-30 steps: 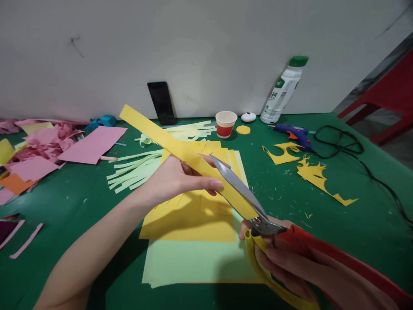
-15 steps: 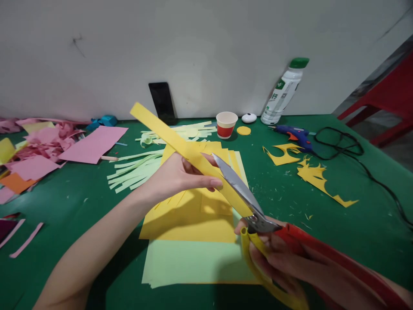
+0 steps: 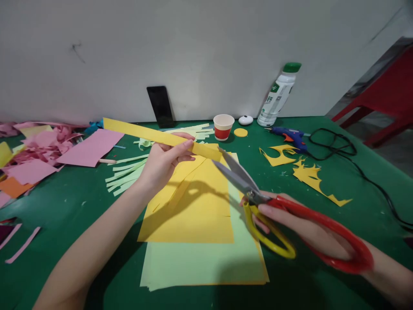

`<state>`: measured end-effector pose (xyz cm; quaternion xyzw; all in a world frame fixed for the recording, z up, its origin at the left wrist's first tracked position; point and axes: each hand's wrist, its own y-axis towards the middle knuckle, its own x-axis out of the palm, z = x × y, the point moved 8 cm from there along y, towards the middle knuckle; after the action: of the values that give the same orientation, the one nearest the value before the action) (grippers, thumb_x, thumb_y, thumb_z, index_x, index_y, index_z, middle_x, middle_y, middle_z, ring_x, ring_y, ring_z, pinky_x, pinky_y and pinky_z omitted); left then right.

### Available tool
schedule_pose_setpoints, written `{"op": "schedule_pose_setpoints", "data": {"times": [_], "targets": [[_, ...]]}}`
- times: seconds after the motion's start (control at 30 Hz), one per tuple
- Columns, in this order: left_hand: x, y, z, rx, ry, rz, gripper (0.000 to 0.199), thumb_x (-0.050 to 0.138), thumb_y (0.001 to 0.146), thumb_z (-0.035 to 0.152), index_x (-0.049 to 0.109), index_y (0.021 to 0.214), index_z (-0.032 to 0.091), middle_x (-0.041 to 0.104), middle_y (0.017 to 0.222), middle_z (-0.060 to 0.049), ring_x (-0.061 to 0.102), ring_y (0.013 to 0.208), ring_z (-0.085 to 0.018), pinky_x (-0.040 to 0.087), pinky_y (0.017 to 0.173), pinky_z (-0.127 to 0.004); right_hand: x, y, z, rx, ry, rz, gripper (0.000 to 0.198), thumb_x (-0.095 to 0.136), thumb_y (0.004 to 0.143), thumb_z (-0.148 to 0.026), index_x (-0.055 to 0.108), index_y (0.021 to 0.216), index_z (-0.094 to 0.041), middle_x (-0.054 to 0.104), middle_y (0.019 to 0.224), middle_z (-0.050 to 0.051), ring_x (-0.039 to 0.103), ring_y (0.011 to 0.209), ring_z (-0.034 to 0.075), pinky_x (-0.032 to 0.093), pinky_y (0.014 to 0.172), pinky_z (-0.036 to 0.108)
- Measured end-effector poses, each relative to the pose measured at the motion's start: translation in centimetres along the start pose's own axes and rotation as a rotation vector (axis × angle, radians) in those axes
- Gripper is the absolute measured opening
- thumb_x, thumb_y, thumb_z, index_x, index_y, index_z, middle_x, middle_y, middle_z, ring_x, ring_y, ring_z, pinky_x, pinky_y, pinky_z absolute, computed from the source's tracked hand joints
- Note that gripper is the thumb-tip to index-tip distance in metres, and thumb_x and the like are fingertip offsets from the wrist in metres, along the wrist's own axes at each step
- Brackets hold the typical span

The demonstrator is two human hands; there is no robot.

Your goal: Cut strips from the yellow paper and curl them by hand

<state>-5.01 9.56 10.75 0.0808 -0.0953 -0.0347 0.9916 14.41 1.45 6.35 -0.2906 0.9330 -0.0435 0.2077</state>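
Pinched between thumb and fingers of my left hand (image 3: 166, 161) is a long yellow paper strip (image 3: 135, 130), held in the air and slanting down to the right. My right hand (image 3: 290, 219) grips a pair of scissors (image 3: 238, 176) with one red and one yellow handle. Their blades are parted a little, and the tips are at the strip's right end. Below both hands lies a stack of yellow paper (image 3: 193, 219) on top of light green sheets (image 3: 206, 262). Fringed green paper (image 3: 127, 174) rests left of the stack.
Pink paper scraps (image 3: 41, 150) are heaped at left. Along the wall stand a phone (image 3: 160, 105), a paper cup (image 3: 223, 128), a white case (image 3: 245, 120) and a leaning bottle (image 3: 279, 94). A glue gun (image 3: 295, 138) with a black cord and yellow offcuts (image 3: 309, 174) lie at right.
My left hand has turned the strip flatter and shifted it left. The scissors have come back from along the strip to its right end, and their handles have spread apart.
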Motion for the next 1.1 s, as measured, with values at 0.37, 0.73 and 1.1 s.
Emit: {"op": "schedule_pose_setpoints", "data": {"times": [0.37, 0.73, 1.1], "targets": [[2.7, -1.1, -3.6, -0.242, -0.009, -0.164, 0.015, 0.065, 0.072, 0.025, 0.055, 0.077, 0.015, 0.067, 0.087, -0.003, 0.059, 0.062, -0.006, 0.051, 0.062, -0.018, -7.3, 2.7, 5.4, 0.415, -1.074, 0.474, 0.050, 0.031, 0.084, -0.050, 0.052, 0.103, -0.009, 0.062, 0.064, 0.016, 0.060, 0.061, 0.032, 0.033, 0.048, 0.033], [4.1, -2.3, -4.2, -0.269, -0.030, -0.219, 0.013, 0.063, 0.075, 0.026, 0.057, 0.075, 0.014, 0.062, 0.091, -0.002, 0.056, 0.073, -0.008, 0.051, 0.066, -0.019, -4.6, 2.1, 0.8, 0.071, -0.849, 0.386, 0.032, 0.038, 0.085, -0.040, 0.054, 0.103, -0.018, 0.057, 0.106, 0.010, 0.058, 0.084, 0.019, 0.046, 0.069, 0.030], [6.8, -4.4, -3.4, -0.228, 0.320, -0.575, 0.029, 0.057, 0.077, 0.038, 0.057, 0.095, 0.017, 0.061, 0.091, -0.006, 0.058, 0.079, -0.014, 0.049, 0.063, -0.024, -2.6, 3.6, -1.2, -0.058, 0.464, 0.284, 0.021, 0.062, 0.073, -0.035, 0.059, 0.061, -0.017, 0.052, 0.054, -0.004, 0.043, 0.044, 0.004, 0.036, 0.043, 0.017]]}}
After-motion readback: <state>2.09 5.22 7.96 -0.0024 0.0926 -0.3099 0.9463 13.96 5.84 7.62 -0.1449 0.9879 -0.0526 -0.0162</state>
